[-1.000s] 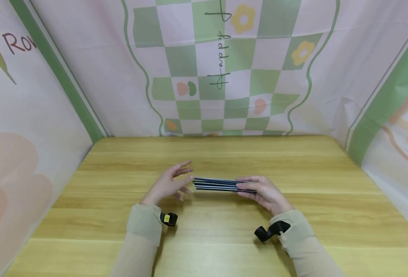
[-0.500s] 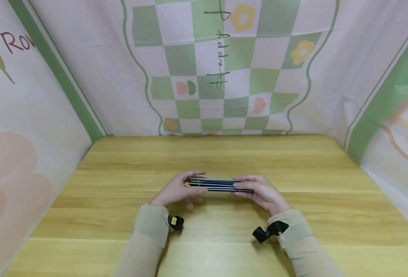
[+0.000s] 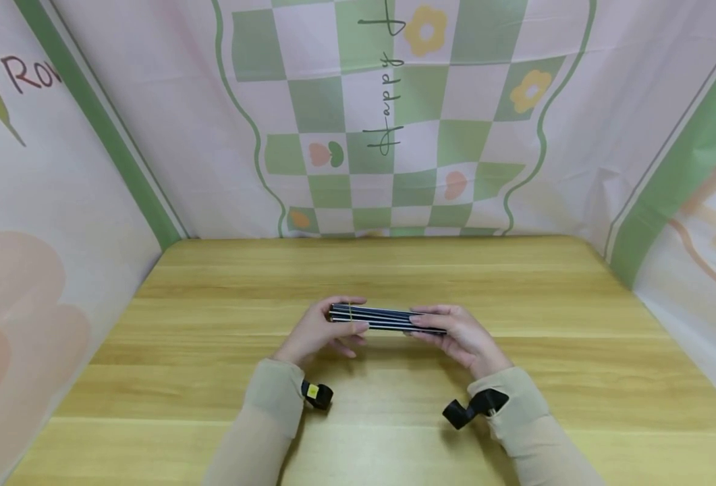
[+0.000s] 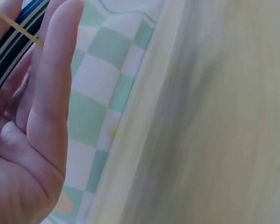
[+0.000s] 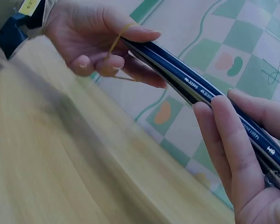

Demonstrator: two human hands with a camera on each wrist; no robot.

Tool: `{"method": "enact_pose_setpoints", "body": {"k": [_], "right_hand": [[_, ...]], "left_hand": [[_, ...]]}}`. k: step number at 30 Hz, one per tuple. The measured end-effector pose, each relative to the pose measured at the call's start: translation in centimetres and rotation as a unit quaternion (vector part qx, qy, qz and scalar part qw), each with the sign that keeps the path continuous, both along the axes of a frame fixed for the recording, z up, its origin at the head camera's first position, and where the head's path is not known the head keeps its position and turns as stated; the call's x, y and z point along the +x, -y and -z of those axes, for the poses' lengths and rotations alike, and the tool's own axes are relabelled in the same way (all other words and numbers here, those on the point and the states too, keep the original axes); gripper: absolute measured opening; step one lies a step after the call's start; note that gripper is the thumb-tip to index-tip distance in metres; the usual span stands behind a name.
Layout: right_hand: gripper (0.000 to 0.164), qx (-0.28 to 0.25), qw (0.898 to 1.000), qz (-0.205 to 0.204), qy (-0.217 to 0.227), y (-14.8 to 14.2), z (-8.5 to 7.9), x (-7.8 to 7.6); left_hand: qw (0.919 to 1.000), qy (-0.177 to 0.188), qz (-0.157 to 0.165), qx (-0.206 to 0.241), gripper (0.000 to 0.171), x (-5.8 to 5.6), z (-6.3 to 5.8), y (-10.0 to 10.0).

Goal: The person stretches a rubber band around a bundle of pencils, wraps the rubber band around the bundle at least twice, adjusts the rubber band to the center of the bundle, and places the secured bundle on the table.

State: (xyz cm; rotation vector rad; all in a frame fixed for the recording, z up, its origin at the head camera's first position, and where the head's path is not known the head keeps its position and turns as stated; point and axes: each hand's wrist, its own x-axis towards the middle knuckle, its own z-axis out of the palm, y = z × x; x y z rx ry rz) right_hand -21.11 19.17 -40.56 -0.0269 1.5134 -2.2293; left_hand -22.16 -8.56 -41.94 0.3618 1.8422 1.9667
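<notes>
Right hand (image 3: 463, 337) grips pencils (image 3: 388, 318); left hand (image 3: 318, 331) holds their left end, rubber band (image 5: 115, 42) stretched. Best kept even, snug.

Soft light puts a pale sheen and faint shadows on the table (image 3: 376, 418), blurred in both wrist views.

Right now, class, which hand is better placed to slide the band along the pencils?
Likely the left hand: it holds the band stretched near one end of the pencils, while the right hand grips them toward the other end.
</notes>
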Motion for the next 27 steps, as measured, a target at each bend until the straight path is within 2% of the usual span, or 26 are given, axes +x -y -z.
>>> {"method": "enact_pose_setpoints", "body": {"k": [3, 7, 12, 14, 16, 18, 19, 20, 22, 24, 26, 27], "right_hand": [[0.023, -0.024, 1.0, 0.009, -0.003, 0.2, -0.5, 0.2], [0.026, -0.053, 0.998, 0.021, -0.016, 0.5, -1.1, 0.5], [0.024, -0.068, 0.996, 0.056, -0.013, 1.0, -1.7, 0.8], [0.023, -0.071, 0.994, 0.083, -0.003, 1.1, -1.8, 0.8], [0.023, -0.076, 0.991, 0.107, 0.006, 1.2, -1.8, 0.8], [0.022, -0.08, 0.989, 0.126, 0.014, 1.2, -1.8, 0.7], [0.023, -0.081, 0.988, 0.132, 0.017, 1.2, -1.7, 0.7], [0.024, -0.08, 0.987, 0.137, 0.018, 1.3, -1.7, 0.6], [0.025, -0.078, 0.986, 0.148, 0.019, 1.5, -1.5, 0.7], [0.026, -0.075, 0.983, 0.164, 0.018, 1.8, -1.4, 0.8], [0.026, -0.073, 0.981, 0.181, 0.018, 2.2, -1.1, 0.9], [0.027, -0.075, 0.979, 0.19, 0.02, 2.5, -1.0, 1.0]], "left_hand": [[0.9992, 0.021, -0.012, 0.032, 0.05, 0.2, 0.2, -0.5], [0.9964, 0.053, -0.024, 0.061, 0.033, 0.4, 0.4, -1.4], [0.9964, 0.049, -0.02, 0.067, 0.029, 0.6, 0.4, -2.5], [0.9983, 0.028, -0.014, 0.048, 0.032, 0.7, 0.2, -3.0], [0.9998, -0.001, -0.015, 0.011, 0.033, 1.0, 0.0, -3.7], [0.9976, -0.045, -0.025, -0.048, 0.031, 1.5, -0.3, -4.3], [0.9939, -0.07, -0.03, -0.08, 0.029, 1.8, -0.5, -4.5], [0.9883, -0.093, -0.038, -0.115, 0.027, 2.0, -0.7, -4.8], [0.9706, -0.144, -0.051, -0.186, 0.024, 2.5, -1.1, -5.1], [0.9446, -0.198, -0.06, -0.254, 0.023, 3.0, -1.4, -5.4], [0.9056, -0.251, -0.073, -0.334, 0.021, 3.4, -1.6, -5.7], [0.8819, -0.279, -0.082, -0.371, 0.022, 3.6, -1.7, -5.8]]}}
